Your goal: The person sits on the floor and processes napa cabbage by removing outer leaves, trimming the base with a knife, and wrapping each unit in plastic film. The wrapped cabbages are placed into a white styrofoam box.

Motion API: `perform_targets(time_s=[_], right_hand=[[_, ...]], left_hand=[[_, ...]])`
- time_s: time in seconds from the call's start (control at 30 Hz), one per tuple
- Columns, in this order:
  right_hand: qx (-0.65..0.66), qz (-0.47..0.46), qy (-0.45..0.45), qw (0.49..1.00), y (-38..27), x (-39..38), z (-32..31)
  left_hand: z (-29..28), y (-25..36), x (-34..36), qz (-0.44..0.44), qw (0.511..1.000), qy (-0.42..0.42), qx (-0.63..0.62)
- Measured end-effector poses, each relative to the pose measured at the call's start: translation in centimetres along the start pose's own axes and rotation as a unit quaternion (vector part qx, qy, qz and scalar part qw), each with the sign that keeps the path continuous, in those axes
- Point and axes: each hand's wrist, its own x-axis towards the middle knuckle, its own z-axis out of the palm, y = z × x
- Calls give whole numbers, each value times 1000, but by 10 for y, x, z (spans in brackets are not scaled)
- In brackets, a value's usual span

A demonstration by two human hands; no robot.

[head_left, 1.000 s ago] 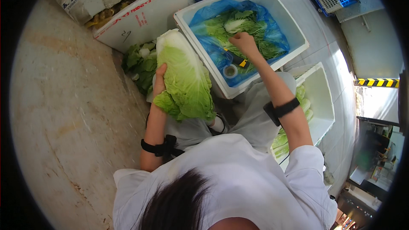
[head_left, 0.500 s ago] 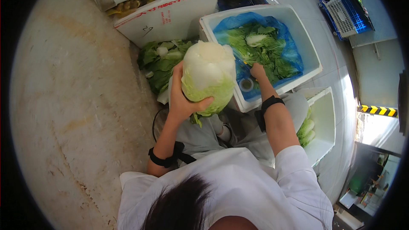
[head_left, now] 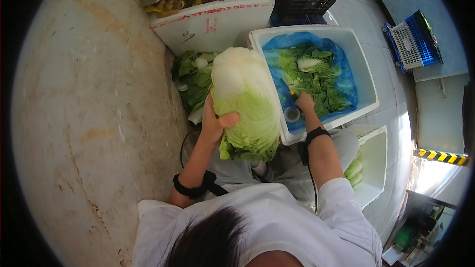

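A large napa cabbage [head_left: 246, 104], white at its base and pale green along its leaves, is held above my lap. Its base tilts away from me. My left hand [head_left: 217, 121] grips its left side, with the thumb pressed across the front. To the right, my right hand [head_left: 305, 102] is closed over the near-left part of a white foam box [head_left: 367, 89]. A small knife [head_left: 293, 93] with a yellow and black handle shows at its fingers; the blade is hard to make out. Loose green leaves [head_left: 321, 81] lie in the blue plastic bag [head_left: 349, 76] lining that box.
More cabbage leaves [head_left: 190, 81] are heaped left of the held cabbage. A second foam box [head_left: 378, 168] with cabbages [head_left: 354, 172] stands by my right knee. Beyond are a white carton [head_left: 213, 29] and stacked plastic crates [head_left: 304, 0]. A roll of tape [head_left: 292, 114] rests near the box's close corner.
The cabbage has tipped so more of its leafy side shows, and its lower end is nearer to me. My right hand stays over the box, still closed. The view has shifted slightly.
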Motion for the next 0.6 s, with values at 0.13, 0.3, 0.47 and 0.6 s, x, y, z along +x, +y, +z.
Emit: perform_targets(time_s=[0.13,0.3,0.47,0.6], right_hand=[[42,-8,7,999,4,4,-7],[114,8,-4,993,28,28,-1],[110,-37,81,990,49,61,2],[390,85,35,916,43,28,-54]], left_hand=[[-3,-7,3,-33,998,18,-58],[6,-1,10,-82,984,-3,-161],[22,9,9,-142,958,-9,-248],[24,11,10,-151,936,-43,-314]])
